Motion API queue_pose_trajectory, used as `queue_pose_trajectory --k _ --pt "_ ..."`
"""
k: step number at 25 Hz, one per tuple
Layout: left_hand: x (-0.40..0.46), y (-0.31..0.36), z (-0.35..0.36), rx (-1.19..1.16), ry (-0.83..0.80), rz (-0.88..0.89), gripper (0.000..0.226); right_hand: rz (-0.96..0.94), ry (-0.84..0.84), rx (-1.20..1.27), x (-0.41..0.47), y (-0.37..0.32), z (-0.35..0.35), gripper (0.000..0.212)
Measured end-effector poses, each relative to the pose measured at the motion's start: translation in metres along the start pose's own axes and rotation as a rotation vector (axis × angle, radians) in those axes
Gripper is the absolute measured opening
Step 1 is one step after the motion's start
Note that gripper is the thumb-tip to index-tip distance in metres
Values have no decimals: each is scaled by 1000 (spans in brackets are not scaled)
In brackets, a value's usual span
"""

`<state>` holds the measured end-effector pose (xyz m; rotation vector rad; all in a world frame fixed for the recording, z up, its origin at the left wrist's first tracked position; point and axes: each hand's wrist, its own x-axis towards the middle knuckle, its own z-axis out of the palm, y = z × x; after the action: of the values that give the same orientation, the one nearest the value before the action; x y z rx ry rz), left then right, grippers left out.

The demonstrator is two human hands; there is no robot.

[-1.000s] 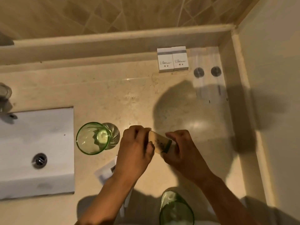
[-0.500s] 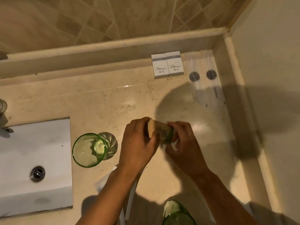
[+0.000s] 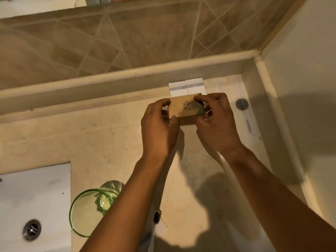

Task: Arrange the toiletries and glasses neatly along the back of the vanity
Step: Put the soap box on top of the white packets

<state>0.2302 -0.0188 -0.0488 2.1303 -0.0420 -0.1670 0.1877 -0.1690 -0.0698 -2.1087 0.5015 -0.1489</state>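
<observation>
From the head camera, you have both hands on one tan soap box (image 3: 183, 107), a small carton with a dark speckled print and a green corner on its right end. Your left hand (image 3: 159, 130) pinches its left end between thumb and fingers; your right hand (image 3: 216, 124) grips its right end the same way, fingers curled over the top edge. You hold it level, long side running left to right.

Take the two white boxes (image 3: 186, 86) at the back of the vanity (image 3: 91, 139) as your landmark. They stand side by side, touching, against the low ledge, each with a grey band. The soap box is directly in front of them and covers their lower halves; whether it rests on the counter or hangs just above it, you cannot tell from this angle.

To the right of the white boxes, a clear sachet with a grey round cap (image 3: 242, 104) lies flat in the corner. Well in front and to the left of them, a green glass goblet (image 3: 91, 208) stands near the white sink (image 3: 34, 193), partly hidden by your left forearm. A thin clear packet with a dark end (image 3: 156, 217) lies just beside that forearm.
</observation>
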Motion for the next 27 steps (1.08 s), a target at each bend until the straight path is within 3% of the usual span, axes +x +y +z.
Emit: queue_pose_trajectory --k 7,21,27 --pt "39 3 22 66 4 83 49 -33 114 -3 45 -2 4 43" --pt "66 -2 33 152 28 120 38 15 152 -156 71 9 13 41" --pt "61 -2 28 196 8 194 52 17 136 -170 67 6 15 45"
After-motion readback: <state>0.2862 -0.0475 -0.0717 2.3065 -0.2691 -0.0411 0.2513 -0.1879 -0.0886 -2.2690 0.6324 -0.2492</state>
